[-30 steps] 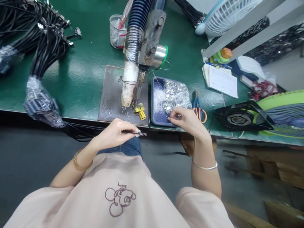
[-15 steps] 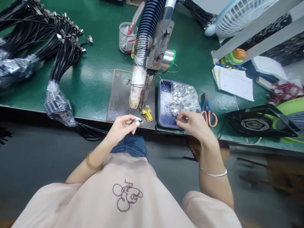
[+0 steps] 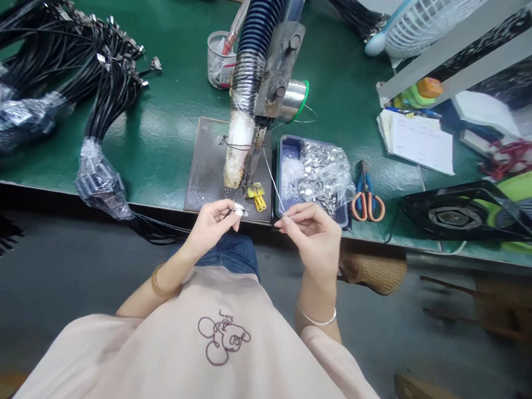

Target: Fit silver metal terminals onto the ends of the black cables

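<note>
My left hand [image 3: 215, 224] is closed in a pinch at the table's front edge, on a small white and silvery connector [image 3: 240, 210]. My right hand [image 3: 312, 233] pinches the loose lower part of a solder wire [image 3: 273, 179], in front of the blue tray [image 3: 280, 194]. That wire runs up toward the metal bracket [image 3: 276, 77], beside which hangs a solder spool [image 3: 293, 101] with a green rim. Between and beyond my hands, a yellow clip-like piece [image 3: 258, 197] lies on the dark board [image 3: 201, 162], under the bracket's lower tip.
A ribbed black hose [image 3: 260, 24] with a whitish end comes down over the board. Bundled black cables [image 3: 112, 95] lie at left. Bagged metal parts [image 3: 323, 166] fill the tray. Orange-handled pliers [image 3: 366, 197], papers [image 3: 420, 141] and a black fan [image 3: 461, 215] are at right.
My right hand has moved left from over the tray to its front left corner, pulling the solder wire with it. My left hand stays nearly in place with the connector.
</note>
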`<action>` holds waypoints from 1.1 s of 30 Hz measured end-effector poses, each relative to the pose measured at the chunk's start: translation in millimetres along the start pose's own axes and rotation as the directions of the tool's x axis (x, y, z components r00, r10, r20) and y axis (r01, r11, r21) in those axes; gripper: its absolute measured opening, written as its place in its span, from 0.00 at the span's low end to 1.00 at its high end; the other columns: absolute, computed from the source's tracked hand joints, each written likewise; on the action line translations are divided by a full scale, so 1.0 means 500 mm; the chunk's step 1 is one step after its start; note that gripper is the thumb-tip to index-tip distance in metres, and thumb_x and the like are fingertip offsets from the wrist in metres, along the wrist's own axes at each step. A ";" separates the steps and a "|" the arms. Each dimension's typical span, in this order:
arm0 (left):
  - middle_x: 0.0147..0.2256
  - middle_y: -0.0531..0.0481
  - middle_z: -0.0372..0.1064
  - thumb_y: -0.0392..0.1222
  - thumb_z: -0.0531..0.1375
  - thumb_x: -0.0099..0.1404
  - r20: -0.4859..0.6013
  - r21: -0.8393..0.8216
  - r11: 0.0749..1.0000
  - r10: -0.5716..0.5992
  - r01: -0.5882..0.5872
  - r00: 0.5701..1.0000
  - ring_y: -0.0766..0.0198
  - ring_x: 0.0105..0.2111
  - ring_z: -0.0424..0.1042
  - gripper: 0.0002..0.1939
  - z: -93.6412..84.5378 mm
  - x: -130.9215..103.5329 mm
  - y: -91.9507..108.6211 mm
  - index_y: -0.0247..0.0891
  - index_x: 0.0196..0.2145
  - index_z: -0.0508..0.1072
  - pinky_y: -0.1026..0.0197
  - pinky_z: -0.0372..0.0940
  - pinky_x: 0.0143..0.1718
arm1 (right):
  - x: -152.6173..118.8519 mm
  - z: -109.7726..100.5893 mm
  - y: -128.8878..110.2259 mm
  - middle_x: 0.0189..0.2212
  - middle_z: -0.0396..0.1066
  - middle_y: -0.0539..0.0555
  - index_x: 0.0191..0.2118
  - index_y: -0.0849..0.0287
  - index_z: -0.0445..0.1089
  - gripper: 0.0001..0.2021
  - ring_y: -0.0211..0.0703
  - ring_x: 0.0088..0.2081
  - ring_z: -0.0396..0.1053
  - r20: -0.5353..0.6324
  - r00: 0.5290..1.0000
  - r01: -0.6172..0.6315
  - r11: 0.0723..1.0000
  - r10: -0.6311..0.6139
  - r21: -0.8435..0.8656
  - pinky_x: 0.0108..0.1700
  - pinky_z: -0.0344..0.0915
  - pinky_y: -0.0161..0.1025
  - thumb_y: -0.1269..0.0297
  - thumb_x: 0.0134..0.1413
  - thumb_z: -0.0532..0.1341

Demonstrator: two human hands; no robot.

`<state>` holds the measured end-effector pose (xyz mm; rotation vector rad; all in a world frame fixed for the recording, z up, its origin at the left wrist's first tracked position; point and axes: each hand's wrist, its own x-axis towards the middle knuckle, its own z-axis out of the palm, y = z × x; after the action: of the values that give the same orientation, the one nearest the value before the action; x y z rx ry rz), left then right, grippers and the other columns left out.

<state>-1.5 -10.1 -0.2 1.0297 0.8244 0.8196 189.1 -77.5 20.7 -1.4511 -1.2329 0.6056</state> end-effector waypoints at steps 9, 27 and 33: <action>0.17 0.56 0.66 0.52 0.72 0.56 0.006 0.003 1.000 0.011 -0.011 1.000 0.70 0.18 0.62 0.17 0.001 0.001 -0.002 0.36 0.30 0.74 0.66 0.53 0.21 | -0.029 0.089 0.002 0.35 0.79 0.52 0.33 0.54 0.75 0.04 0.43 0.37 0.80 -0.163 0.946 0.244 0.947 -0.280 -0.207 0.37 0.80 0.41 0.70 0.59 0.67; 0.24 0.52 0.75 0.43 0.71 0.56 -0.054 0.095 0.987 0.137 -0.131 0.989 0.68 0.24 0.71 0.09 0.004 -0.007 -0.015 0.36 0.26 0.77 0.65 0.68 0.31 | -0.023 0.099 0.018 0.36 0.79 0.52 0.32 0.55 0.77 0.04 0.39 0.36 0.79 0.007 0.999 -0.037 0.986 0.037 0.165 0.39 0.79 0.35 0.67 0.58 0.66; 0.29 0.48 0.80 0.40 0.68 0.57 -0.084 0.215 0.943 0.275 -0.253 0.958 0.63 0.29 0.77 0.05 0.008 -0.008 -0.031 0.35 0.27 0.79 0.65 0.72 0.32 | -0.028 0.099 0.016 0.38 0.79 0.52 0.32 0.54 0.78 0.02 0.39 0.39 0.79 0.027 0.993 -0.116 0.976 0.113 0.182 0.42 0.78 0.34 0.66 0.56 0.68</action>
<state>2.9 -19.7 -12.9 1.3035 0.8899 1.0454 144.2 -69.8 -4.5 -1.3703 -1.0814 0.7900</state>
